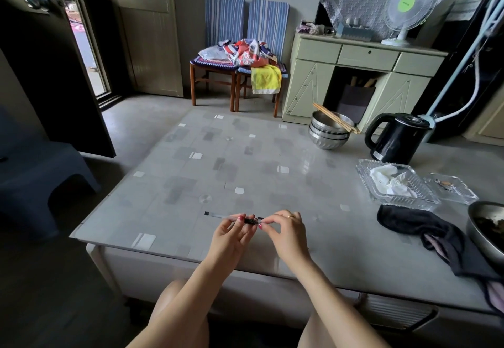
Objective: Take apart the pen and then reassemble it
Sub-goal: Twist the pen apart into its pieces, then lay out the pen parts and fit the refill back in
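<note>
Holding the slim clear-barrelled pen with its black grip (pixel 249 220) level above the near edge of the grey glass-topped table (pixel 245 162), I had my left hand (pixel 231 234) pinched around the barrel. My right hand (pixel 286 230) pinched the tip end. Another thin clear tube with a black end (pixel 215 214) lay on the table just beyond.

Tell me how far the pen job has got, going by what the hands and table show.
Done: nothing is clearly finished; one thin part with a black end seems to lie on the table, perhaps already removed. In hand: the left hand and right hand both pinch the pen at its black grip section. Left: the rest of the disassembly or reassembly; I cannot tell which phase this is.
</note>
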